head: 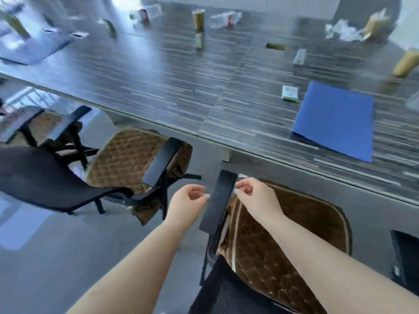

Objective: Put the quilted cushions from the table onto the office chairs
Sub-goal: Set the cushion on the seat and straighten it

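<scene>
A brown quilted cushion lies on the seat of the office chair right below me. My right hand hovers over its near left corner, fingers curled, beside the chair's black armrest. On the other side of that armrest my left hand is loosely curled and holds nothing. A second brown quilted cushion rests on the chair to the left. A third one shows partly on a chair at the far left. The frame is blurred.
The long dark striped table runs across the top. On it lie a blue pad, a small white box, several paper cups and plastic wrappers. Grey floor lies between the chairs. Another black armrest sits at the right edge.
</scene>
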Demonstrator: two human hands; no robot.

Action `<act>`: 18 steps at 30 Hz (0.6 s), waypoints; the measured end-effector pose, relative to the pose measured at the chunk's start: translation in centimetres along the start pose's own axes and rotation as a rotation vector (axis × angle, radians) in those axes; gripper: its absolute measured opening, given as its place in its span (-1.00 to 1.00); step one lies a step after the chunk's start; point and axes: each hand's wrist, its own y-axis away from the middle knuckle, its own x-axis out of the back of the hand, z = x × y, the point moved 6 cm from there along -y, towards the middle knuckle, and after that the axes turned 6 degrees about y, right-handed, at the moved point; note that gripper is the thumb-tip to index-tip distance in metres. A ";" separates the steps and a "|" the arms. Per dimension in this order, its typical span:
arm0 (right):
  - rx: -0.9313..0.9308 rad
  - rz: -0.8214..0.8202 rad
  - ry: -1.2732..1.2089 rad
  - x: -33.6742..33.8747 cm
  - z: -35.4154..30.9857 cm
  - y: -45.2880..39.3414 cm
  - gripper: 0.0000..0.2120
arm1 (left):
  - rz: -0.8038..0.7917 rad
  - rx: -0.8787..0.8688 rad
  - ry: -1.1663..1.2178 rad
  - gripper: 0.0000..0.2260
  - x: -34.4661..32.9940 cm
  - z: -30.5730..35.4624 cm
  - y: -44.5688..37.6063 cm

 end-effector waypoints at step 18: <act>0.056 -0.099 -0.136 -17.1 -30.6 0.8 -0.89 | 0.233 -0.038 0.153 -0.85 40.2 -3.5 -2.1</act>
